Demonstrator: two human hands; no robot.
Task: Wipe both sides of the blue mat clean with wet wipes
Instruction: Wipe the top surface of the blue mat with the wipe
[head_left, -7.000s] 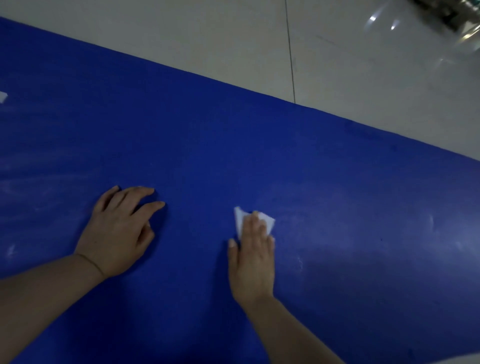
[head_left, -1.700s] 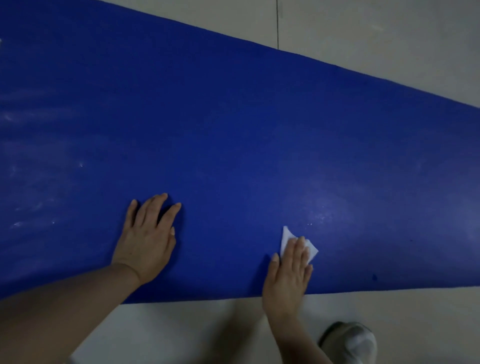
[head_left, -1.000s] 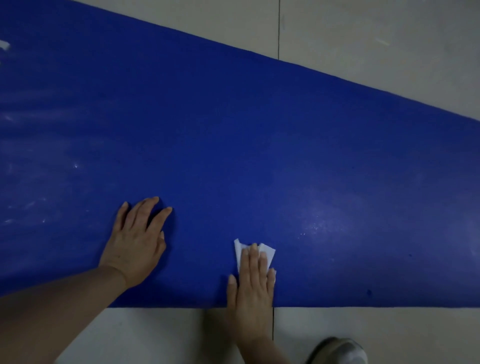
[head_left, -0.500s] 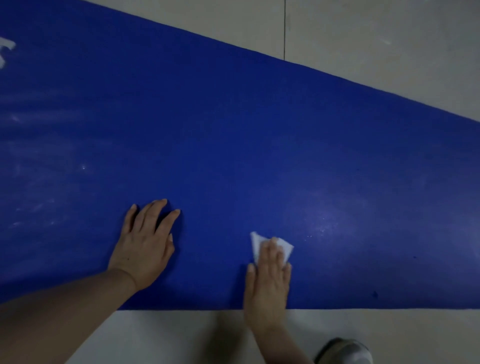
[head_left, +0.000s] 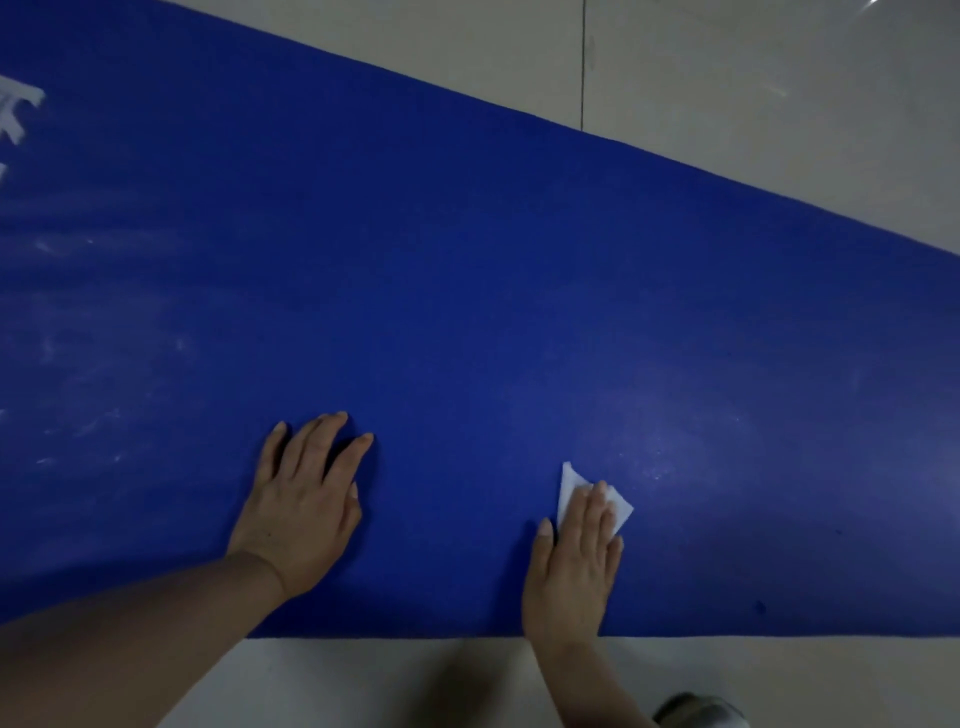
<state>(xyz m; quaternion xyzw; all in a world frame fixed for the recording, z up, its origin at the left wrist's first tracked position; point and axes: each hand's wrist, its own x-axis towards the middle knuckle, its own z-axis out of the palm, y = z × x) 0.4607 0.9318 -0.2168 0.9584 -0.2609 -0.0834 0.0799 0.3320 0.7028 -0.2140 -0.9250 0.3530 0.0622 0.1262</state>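
Now, in the head view, your right hand presses the wipe flat under straight fingers near the mat's near edge; your left hand rests beside it, fingers spread. Pale smears lie far left, nearer your left hand, along the mat's long axis.

Bare forearms, no sleeves; left hand, right hand ungloved (no rings visible).

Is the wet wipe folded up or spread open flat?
Folded. The wet wipe shows as a small angular wad, mostly hidden beneath the flat fingers of the right hand on the blue mat.
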